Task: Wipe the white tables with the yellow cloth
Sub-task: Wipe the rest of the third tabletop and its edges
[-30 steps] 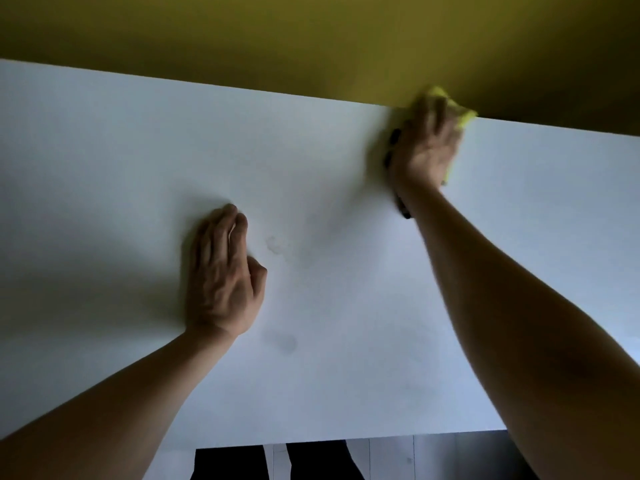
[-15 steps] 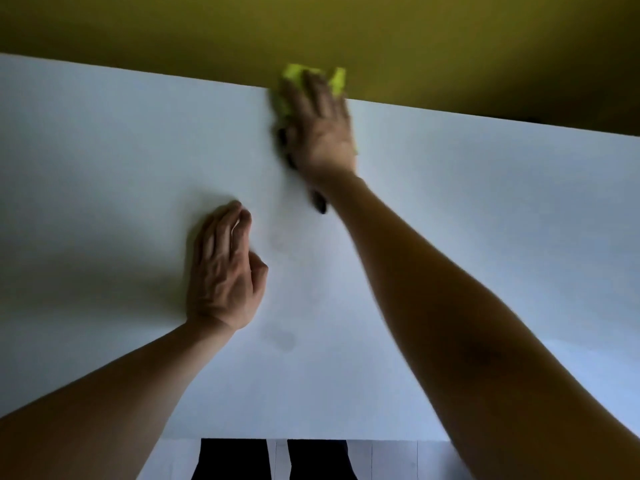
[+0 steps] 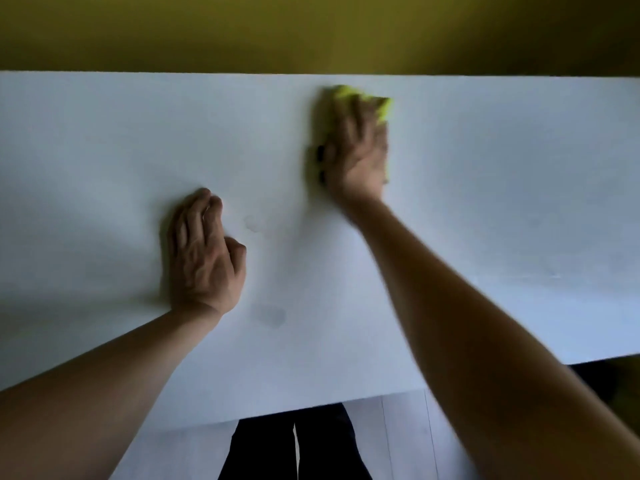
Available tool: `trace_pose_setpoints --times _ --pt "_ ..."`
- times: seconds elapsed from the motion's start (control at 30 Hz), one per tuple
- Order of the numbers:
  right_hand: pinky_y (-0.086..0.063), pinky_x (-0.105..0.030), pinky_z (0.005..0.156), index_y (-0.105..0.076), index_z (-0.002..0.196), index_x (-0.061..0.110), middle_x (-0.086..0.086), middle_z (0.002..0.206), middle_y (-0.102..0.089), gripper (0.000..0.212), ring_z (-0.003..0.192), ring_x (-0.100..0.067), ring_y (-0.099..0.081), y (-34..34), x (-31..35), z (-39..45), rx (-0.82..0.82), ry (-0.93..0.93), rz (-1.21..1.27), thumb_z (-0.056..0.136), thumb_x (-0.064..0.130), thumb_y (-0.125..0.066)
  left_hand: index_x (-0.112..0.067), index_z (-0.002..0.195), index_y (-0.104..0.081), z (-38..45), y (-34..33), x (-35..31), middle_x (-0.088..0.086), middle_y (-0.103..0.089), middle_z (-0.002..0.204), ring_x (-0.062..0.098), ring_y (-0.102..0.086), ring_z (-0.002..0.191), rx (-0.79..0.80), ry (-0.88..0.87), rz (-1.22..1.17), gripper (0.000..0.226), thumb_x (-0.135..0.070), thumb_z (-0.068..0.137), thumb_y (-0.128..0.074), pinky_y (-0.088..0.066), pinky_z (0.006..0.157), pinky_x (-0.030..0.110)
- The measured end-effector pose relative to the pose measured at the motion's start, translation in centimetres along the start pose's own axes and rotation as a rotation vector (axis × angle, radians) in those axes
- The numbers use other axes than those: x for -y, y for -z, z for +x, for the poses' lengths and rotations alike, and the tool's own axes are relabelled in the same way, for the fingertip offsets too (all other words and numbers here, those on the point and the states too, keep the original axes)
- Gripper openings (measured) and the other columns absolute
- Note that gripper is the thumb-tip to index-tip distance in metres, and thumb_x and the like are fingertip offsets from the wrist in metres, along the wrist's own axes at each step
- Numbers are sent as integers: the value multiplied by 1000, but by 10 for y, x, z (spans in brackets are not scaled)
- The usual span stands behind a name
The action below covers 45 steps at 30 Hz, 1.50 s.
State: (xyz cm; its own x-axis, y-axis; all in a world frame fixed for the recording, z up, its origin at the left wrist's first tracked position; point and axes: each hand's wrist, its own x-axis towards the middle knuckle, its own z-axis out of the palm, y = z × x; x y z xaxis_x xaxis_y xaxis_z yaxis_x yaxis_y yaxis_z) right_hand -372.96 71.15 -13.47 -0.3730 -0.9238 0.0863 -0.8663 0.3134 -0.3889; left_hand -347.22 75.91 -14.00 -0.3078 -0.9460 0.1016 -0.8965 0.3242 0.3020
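Wiping was under way. Our right hand [image 3: 356, 150] pressed the yellow cloth [image 3: 381, 103] flat on the white desk [image 3: 502, 202], near the far edge, fingers spread over it. Our left hand [image 3: 204, 254] rested on the desk with fingers relaxed, grasping nothing. Two faint marks [image 3: 270, 315] lay nearer us, judged unwiped. An olive-yellow wall [image 3: 311, 29] stood beyond; pale floor [image 3: 398, 445] showed below.

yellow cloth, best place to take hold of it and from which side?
Take the yellow cloth at its far right corner, coming from the far side: that edge alone shows past the right hand, whose fingers press the rest flat on the white table.
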Motion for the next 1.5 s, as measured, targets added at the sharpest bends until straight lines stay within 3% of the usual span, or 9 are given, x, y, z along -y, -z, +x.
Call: trace_pose_setpoints --times 0.13,0.23,0.47,0.57,0.67,0.93,1.03,1.3,1.5 --pt "-16 -46 124 -44 152 19 -13 159 -38 67 149 -30 -29 -27 88 -68 99 275 2 89 43 -48 1 143 -48 -4 1 1 21 -45 154 40 -42 142 -18 -20 -13 58 -18 88 -44 -28 121 49" --pt "-14 -43 124 -42 153 23 -9 161 -34 65 151 -26 -26 -21 71 -77 122 315 14 92 46 -39 0 142 -48 -3 -1 3 21 -46 153 40 -43 140 -42 -41 -12 56 -17 89 -44 -29 119 48" --pt "-19 -47 123 -36 156 20 -12 163 -28 69 151 -33 -20 67 -128 -109 -41 -249 -7 89 38 -36 -1 142 -46 0 -6 8 21 -44 153 43 -42 138 -32 -36 -2 54 -19 91 -38 -30 117 51" --pt "-16 -47 124 -33 157 23 -10 164 -24 63 153 -30 -17 86 -159 -124 -81 -406 -29 95 30 -39 -1 141 -46 -1 -6 6 22 -43 154 42 -41 139 -45 -32 -18 53 -18 91 -38 -28 118 50" --pt "-14 -47 124 -34 156 21 -11 165 -25 66 153 -31 -16 74 -131 -132 -121 -436 -46 91 32 -37 -1 140 -46 -2 -6 6 21 -43 154 42 -42 139 -53 -27 -11 51 -17 92 -39 -28 117 49" --pt "-14 -49 124 -40 154 17 -15 161 -32 70 152 -31 -21 -4 59 -215 24 76 76 89 37 -57 -15 146 -47 -5 -1 9 14 -41 158 39 -38 142 -35 -147 41 51 -19 96 -40 -27 116 51" --pt "-12 -48 124 -40 154 21 -10 162 -31 65 153 -26 -19 -8 75 -228 57 152 59 92 37 -52 -21 146 -51 -6 0 10 16 -42 157 43 -40 138 -18 -198 64 51 -19 96 -43 -26 116 53" --pt "-16 -48 124 -42 153 22 -10 161 -35 64 152 -26 -25 31 -31 -239 -13 93 49 91 40 -43 -8 156 -41 -54 -9 -71 21 -38 162 43 -38 146 5 -181 -75 55 -23 103 -42 -23 121 47" --pt "-17 -47 124 -42 153 23 -9 162 -32 60 153 -26 -22 85 -153 -257 -59 -30 24 94 36 -44 -12 152 -48 -110 -51 -184 17 -42 162 40 -39 149 98 -393 -42 55 -26 99 -42 -23 126 52"
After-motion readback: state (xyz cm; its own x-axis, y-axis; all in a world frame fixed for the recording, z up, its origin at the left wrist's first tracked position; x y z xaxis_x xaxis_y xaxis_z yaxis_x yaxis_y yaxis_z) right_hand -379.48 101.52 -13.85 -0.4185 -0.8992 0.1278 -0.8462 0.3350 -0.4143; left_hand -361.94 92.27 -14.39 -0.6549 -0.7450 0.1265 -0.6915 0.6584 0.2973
